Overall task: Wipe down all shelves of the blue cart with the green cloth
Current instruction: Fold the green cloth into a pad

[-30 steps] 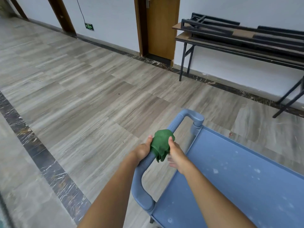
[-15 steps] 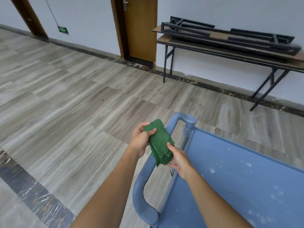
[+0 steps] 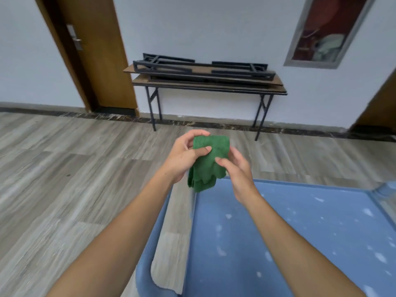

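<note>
Above one cart (image 3: 278,232), one cloth (image 3: 209,161).

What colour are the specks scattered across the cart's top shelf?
White or pale, dotted over the blue top shelf, seen in the head view.

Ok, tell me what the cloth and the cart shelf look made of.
Green cloth: soft, napped fabric, likely microfibre; it drapes in limp folds. Cart shelf: probably moulded plastic, a matte blue with rounded rims, dotted with white specks.
</note>
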### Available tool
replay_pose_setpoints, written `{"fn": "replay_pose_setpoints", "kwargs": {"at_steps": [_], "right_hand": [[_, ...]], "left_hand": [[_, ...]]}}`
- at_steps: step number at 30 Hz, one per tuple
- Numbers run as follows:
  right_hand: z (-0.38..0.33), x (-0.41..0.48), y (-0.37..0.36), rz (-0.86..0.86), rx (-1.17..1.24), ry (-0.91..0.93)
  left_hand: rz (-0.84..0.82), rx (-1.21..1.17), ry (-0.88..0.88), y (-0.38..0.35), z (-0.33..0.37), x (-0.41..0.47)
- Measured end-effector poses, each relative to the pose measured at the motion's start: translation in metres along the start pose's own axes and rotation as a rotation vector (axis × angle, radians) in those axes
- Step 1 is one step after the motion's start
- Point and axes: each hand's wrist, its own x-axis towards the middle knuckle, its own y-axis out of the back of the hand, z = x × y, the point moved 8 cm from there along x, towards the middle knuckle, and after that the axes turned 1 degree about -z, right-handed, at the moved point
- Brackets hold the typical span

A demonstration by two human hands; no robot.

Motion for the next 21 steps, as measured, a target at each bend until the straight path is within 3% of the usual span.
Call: {"fn": "replay_pose_setpoints", "kwargs": {"at_steps": [5,11,21], "right_hand": [[-0.046,-0.025,0.059,0.065,-0.003,0.066],[-0.068,-0.057,0.148,0.215,-0.063,0.095],[-0.095,-0.114,0.315,0.196,-0.317,0.075]], "left_hand": [[-0.164,-0.041,-0.005,-0.077,0.008,0.008],[-0.248,-0.035,-0.014,-0.158,0.000,0.009],[-0.426,0.145,0.028,-0.323,-0.030,-0.003]]}}
